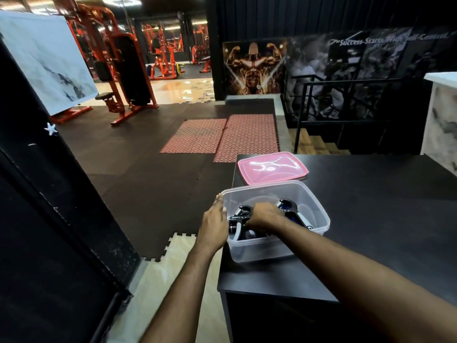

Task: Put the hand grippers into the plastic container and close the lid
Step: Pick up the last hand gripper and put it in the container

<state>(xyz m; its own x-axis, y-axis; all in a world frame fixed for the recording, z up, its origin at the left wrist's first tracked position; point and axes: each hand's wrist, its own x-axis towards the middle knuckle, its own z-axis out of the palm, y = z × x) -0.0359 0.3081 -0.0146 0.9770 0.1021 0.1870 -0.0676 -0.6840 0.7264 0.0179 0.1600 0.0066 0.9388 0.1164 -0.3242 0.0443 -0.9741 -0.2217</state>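
Pink lid (272, 167) behind open container (314, 199)

Pink lid (272, 167), clear container (319, 209), black grippers (241, 214), black table (383, 194), red diamond-patterned mats (222, 134)

Two hand grippers: one (241, 215) at 9 o'clock in the container, one (290, 209) at 3 o'clock. One clear container (319, 226). One pink lid (272, 167), at 12 o'clock from the container. One counter (383, 206). Two hands: left hand (214, 226), right hand (263, 215). Two red mats (222, 136).
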